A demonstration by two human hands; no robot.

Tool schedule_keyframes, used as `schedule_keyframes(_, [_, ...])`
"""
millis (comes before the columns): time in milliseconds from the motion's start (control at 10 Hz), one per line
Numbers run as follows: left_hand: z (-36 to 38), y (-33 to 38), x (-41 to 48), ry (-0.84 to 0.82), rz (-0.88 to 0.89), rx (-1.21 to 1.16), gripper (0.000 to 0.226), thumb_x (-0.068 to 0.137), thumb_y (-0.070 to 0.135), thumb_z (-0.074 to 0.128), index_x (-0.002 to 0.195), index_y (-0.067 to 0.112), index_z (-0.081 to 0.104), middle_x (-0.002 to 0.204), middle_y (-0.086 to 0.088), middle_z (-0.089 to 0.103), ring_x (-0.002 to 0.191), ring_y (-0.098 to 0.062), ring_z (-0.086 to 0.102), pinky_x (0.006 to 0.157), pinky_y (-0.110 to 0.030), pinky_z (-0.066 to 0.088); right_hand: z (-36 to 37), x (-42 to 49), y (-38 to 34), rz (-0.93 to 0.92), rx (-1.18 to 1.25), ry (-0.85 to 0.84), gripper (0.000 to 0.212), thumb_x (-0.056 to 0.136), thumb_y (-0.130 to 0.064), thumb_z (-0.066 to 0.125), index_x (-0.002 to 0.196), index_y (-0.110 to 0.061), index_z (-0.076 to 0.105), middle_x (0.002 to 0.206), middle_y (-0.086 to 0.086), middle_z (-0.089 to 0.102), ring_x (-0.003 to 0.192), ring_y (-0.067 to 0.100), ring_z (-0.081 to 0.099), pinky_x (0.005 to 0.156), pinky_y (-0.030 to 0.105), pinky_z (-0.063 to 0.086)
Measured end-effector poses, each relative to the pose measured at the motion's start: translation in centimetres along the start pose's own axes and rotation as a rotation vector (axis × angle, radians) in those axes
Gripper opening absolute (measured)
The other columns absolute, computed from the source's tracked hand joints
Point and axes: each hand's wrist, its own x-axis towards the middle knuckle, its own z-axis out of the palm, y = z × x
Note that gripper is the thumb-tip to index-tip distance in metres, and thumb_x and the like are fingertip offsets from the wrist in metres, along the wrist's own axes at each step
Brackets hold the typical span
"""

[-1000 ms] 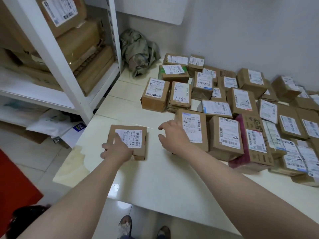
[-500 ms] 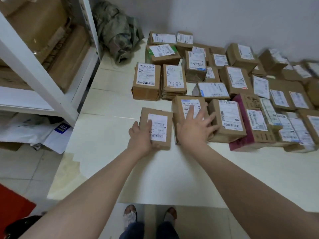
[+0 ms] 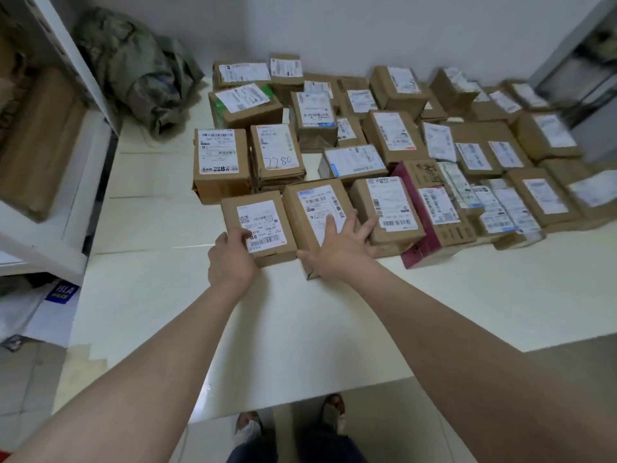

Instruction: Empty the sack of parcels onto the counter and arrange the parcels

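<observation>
A small brown parcel (image 3: 258, 225) with a white label lies at the front left of the parcel rows on the cream counter (image 3: 300, 312). My left hand (image 3: 232, 259) grips its near left corner, thumb on top. Right beside it lies a second brown parcel (image 3: 317, 215); my right hand (image 3: 340, 245) rests flat on it with fingers spread, fingertips reaching the neighbouring parcel (image 3: 387, 208). Several more labelled parcels (image 3: 400, 135) fill the counter behind and to the right. The crumpled green sack (image 3: 140, 71) lies in the back left corner against the wall.
A white shelf unit (image 3: 56, 135) holding large brown packages stands to the left of the counter. White mail bags (image 3: 40, 305) lie on the floor below it. A maroon-sided box (image 3: 430, 208) sits in the front row. My feet show under the counter's near edge.
My left hand has slid the small parcel from the open front left of the counter up against the front row. My right hand moved onto the neighbouring parcel and spread flat.
</observation>
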Motion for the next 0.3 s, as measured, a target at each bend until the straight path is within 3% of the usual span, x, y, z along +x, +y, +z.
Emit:
schedule_keyframes(100, [0.1,1.8,-0.1,0.071,-0.087,0.147,0.040,0.094,0.012,0.041,0.131,0.024,0.047,0.149,-0.012,0.032,0.141,-0.032,0.021,0.109,-0.046,0.026,-1.2,-0.5,0.9,-0.053,-0.025,-0.067,0.099,0.083,-0.069,0.051,0.155,-0.027,-0.002,0.160,0.011,-0.017,0.139,0.051,-0.026,0.104,0.077,0.015])
schedule_keyframes(200, [0.8,3.5,-0.2,0.255,-0.042,0.256,0.044,0.086,0.007,0.052,0.129,0.018,0.051,0.151,-0.018,0.027,0.143,-0.036,0.015,0.116,-0.049,0.013,-2.7,-0.3,1.8,-0.112,-0.108,-0.060,0.088,0.084,-0.067,0.049,0.153,-0.024,0.014,0.159,0.012,0.001,0.141,0.051,-0.011,0.105,0.065,0.028])
schedule_keyframes(300, [1.6,5.9,-0.7,0.327,-0.074,0.207,0.050,0.080,0.002,0.057,0.127,0.018,0.054,0.147,-0.018,0.033,0.140,-0.035,0.021,0.117,-0.045,0.015,-4.2,0.6,3.5,-0.230,-0.087,0.008,0.074,0.090,-0.061,0.048,0.148,-0.020,0.027,0.154,0.011,0.020,0.140,0.046,0.008,0.099,0.052,0.039])
